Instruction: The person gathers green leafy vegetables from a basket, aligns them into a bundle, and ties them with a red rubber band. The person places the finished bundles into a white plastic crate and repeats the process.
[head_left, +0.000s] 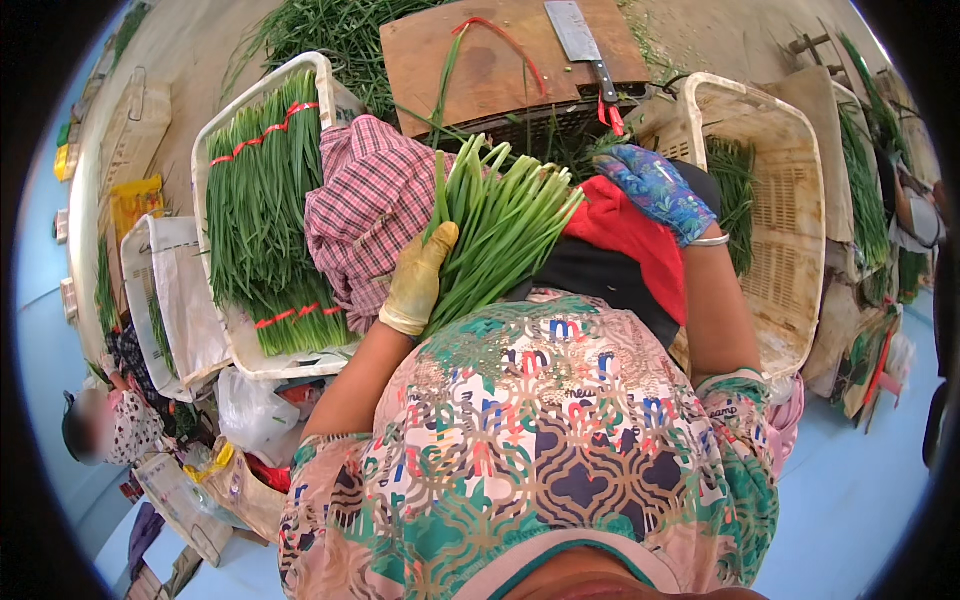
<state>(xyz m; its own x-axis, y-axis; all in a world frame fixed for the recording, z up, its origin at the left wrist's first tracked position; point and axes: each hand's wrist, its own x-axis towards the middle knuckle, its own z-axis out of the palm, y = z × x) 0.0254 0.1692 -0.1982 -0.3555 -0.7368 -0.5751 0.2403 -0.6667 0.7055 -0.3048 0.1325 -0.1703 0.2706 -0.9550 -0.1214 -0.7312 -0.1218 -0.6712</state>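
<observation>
My left hand (424, 276), in a yellowish glove, grips a bunch of garlic chives (499, 225) whose pale ends point up and to the right. My right hand (658, 191), in a blue patterned glove, is over a red cloth (626, 236) on my lap; its fingers are partly hidden, so its grip is unclear. In front stands a wooden board (480, 75) on a black crate. A cleaver-like kitchen knife (576, 34) with a black handle lies on it, beside a red tie (517, 46). Red strips (611, 116) hang at the board's edge.
At left, a white plastic crate (201, 187) holds chives bound with red bands, beside a checked cloth (375, 195). Another crate (814, 225) at right holds some greens. Loose chives (330, 37) lie beyond the board. Another person (135, 427) is at far left.
</observation>
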